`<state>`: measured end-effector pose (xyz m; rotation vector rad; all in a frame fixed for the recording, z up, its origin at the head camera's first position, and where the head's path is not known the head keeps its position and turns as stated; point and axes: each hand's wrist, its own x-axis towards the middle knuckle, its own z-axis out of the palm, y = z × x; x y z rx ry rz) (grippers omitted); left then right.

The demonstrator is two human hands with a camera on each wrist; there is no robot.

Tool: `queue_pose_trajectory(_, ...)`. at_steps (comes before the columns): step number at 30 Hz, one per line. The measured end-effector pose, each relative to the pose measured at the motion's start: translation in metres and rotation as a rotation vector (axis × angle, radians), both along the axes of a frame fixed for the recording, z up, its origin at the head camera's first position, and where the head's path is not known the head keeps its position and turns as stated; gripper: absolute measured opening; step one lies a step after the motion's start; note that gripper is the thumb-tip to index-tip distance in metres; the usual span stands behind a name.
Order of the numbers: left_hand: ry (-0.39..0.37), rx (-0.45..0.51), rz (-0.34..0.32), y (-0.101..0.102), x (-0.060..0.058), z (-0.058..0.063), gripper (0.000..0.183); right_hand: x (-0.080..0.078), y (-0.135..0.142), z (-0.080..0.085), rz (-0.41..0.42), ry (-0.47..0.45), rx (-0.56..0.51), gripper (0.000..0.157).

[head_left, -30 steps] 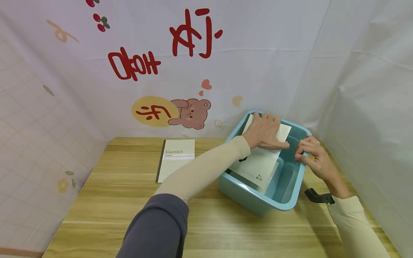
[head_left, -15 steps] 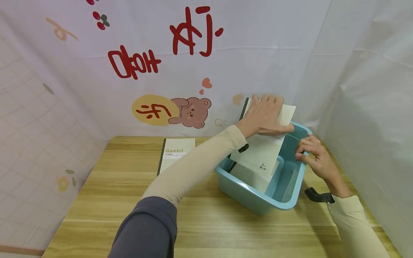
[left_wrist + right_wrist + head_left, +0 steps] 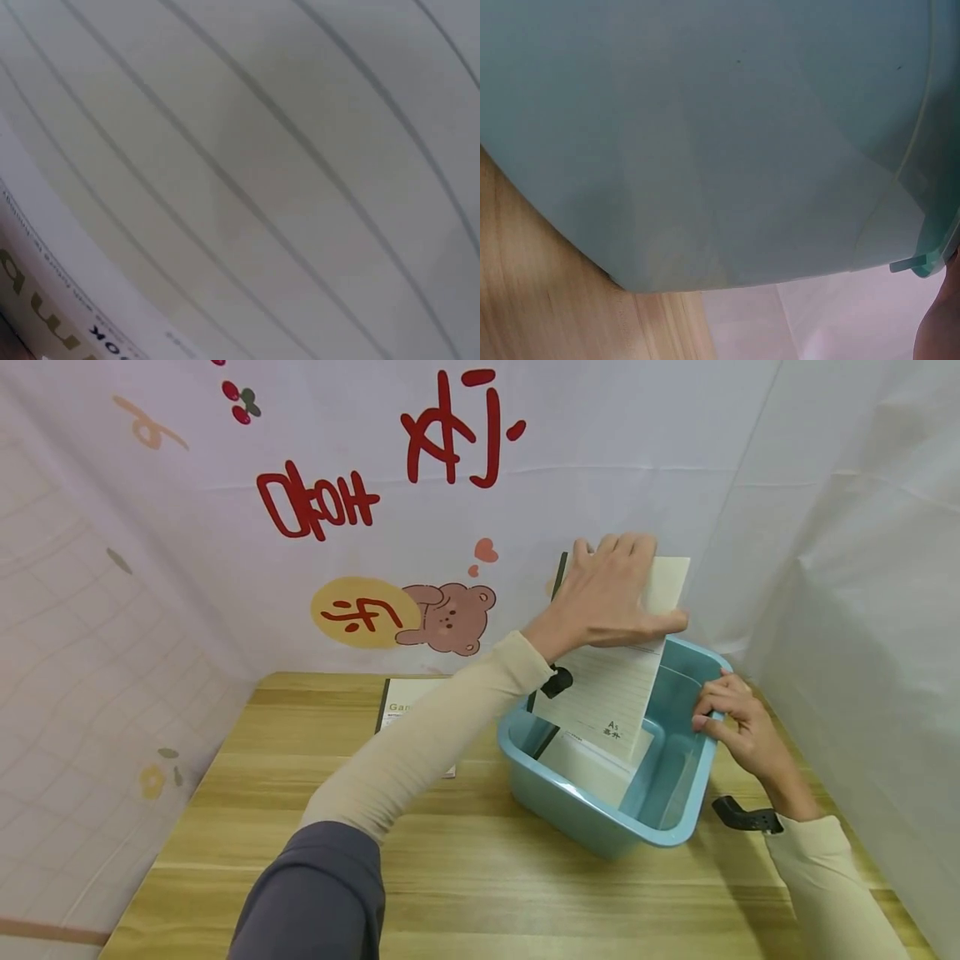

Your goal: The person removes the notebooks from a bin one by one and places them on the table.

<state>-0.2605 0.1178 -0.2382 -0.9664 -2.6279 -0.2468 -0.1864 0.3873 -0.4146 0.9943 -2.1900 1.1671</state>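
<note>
My left hand (image 3: pixel 603 597) grips a pale lined notebook (image 3: pixel 600 689) with a dark spine, fingertips at its far edge and thumb at its right side. This notebook stands tilted, mostly above the blue plastic tub (image 3: pixel 577 797), its near end overlapping the opening. Its lined cover (image 3: pixel 240 187) fills the left wrist view. Inside the tub, a second pale notebook (image 3: pixel 592 768) shows beneath the first. On the tub's right rim, my right hand (image 3: pixel 735 722) holds on, thumb on the inner side. The right wrist view shows mostly the tub's wall (image 3: pixel 705 150).
A "Gambit" notebook (image 3: pixel 397 695) lies on the wooden table (image 3: pixel 300 718) to the left, partly hidden by my left sleeve. A white printed sheet (image 3: pixel 637 427) hangs behind the table, and a white side sheet (image 3: pixel 870 652) stands close to my right arm.
My left hand has lifted the lined notebook up and out of the tub toward the back, uncovering more of the notebook beneath. My right hand stays on the rim.
</note>
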Motion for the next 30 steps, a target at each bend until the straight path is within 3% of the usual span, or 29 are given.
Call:
queue_pose_trajectory(9, 0.008, 0.082, 0.02, -0.032, 0.006, 0.025, 0.062, -0.001, -0.002, 0.0, -0.01, -0.01, 0.003, 0.034)
queue_pose_trajectory(14, 0.048, 0.134, 0.009, -0.057, 0.006, 0.03, 0.06, 0.0, 0.0, -0.001, -0.008, -0.003, 0.01, 0.037)
queue_pose_trajectory(22, 0.021, 0.204, 0.05, -0.109, -0.001, 0.016, 0.057, -0.002, 0.002, 0.0, 0.006, 0.019, 0.022, 0.03)
queue_pose_trajectory(30, 0.023, 0.229, 0.117, -0.159, -0.005, -0.005, 0.059, -0.001, 0.002, -0.003, -0.014, -0.007, -0.001, 0.041)
